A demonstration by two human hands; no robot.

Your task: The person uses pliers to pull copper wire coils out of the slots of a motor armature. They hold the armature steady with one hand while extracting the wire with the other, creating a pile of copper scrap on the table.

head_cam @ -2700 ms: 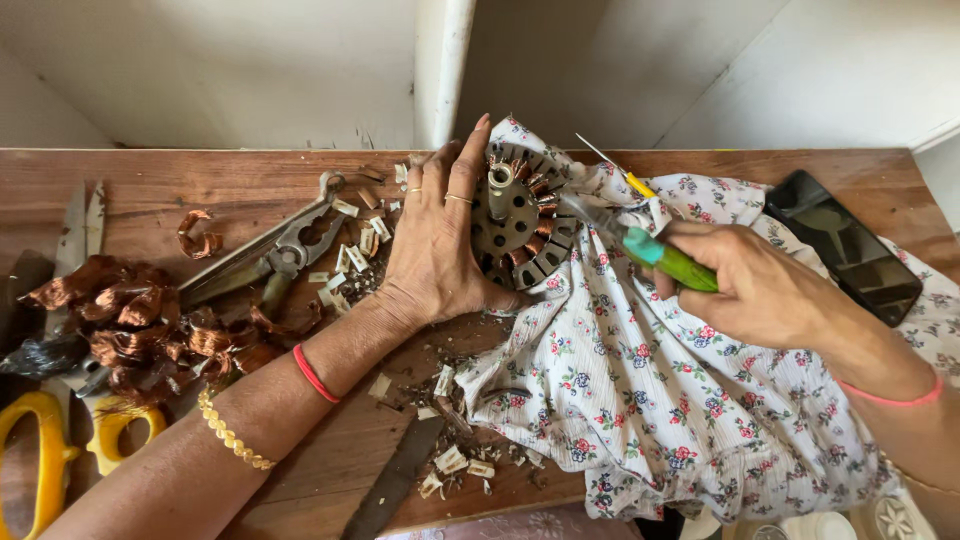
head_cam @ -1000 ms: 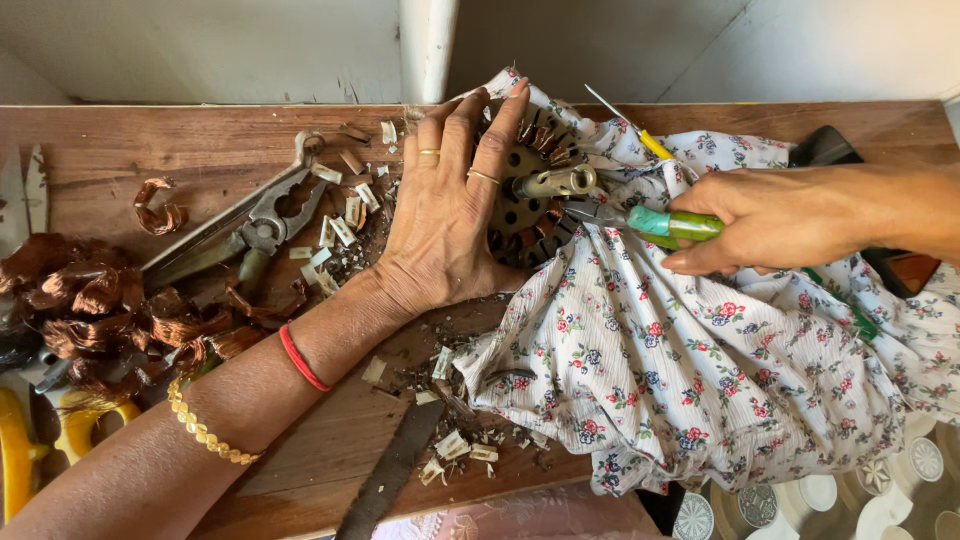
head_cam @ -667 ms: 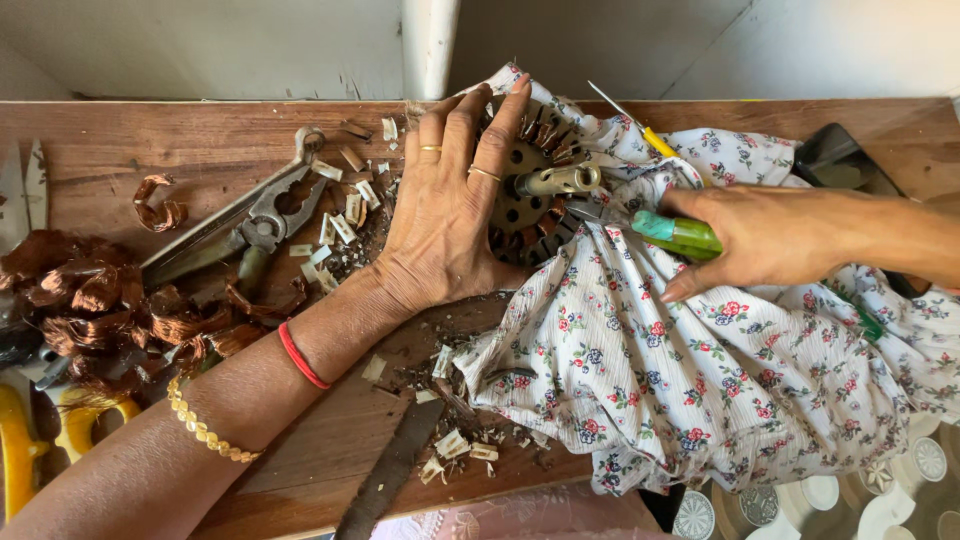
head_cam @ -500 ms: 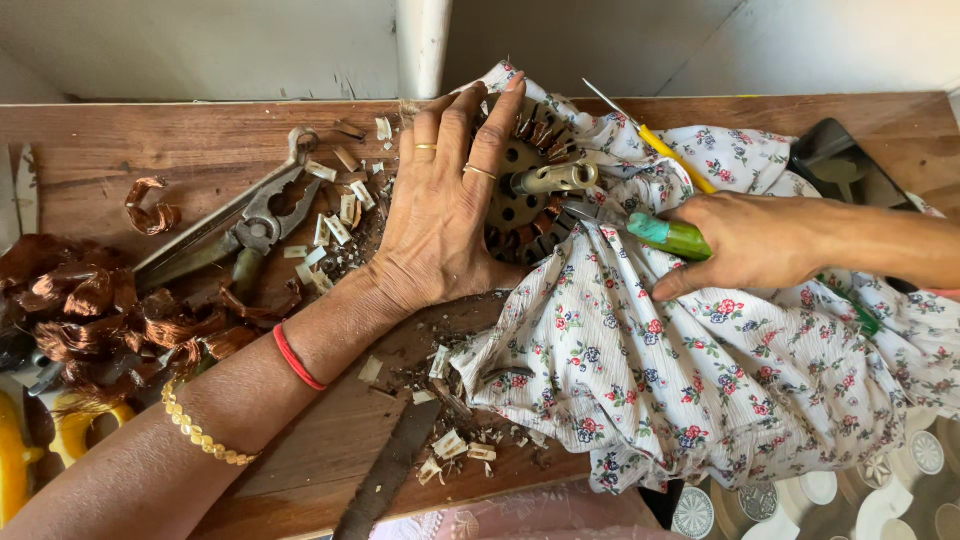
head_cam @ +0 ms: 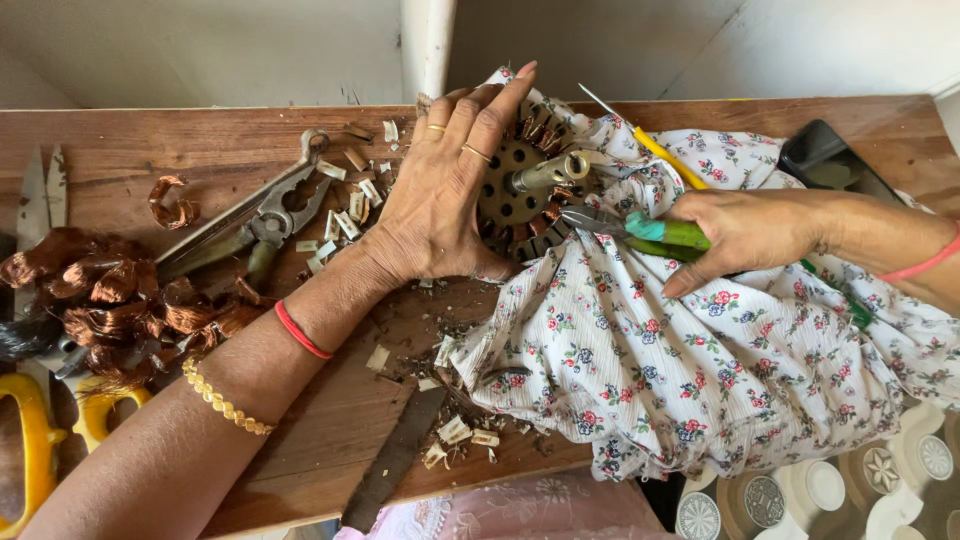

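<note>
My left hand (head_cam: 445,195) lies flat over a round motor stator (head_cam: 520,185) with copper windings and a metal shaft sticking up, pressing it onto the wooden table (head_cam: 200,130). My right hand (head_cam: 745,235) grips green-handled pliers (head_cam: 640,228), whose jaws reach the stator's right edge. The stator rests partly on a white floral cloth (head_cam: 690,370) spread across the right half of the table. A yellow-handled screwdriver (head_cam: 645,140) lies on the cloth behind the pliers.
Large grey pliers (head_cam: 255,225) and small white insulation scraps (head_cam: 350,205) lie left of the stator. A heap of copper wire (head_cam: 110,295), yellow-handled shears (head_cam: 40,430), a flat dark blade (head_cam: 395,460) and a black phone (head_cam: 825,160) also occupy the table.
My right hand has slid the green-handled pliers slightly lower and closer along the stator's right edge. My left hand stays pressed on the stator.
</note>
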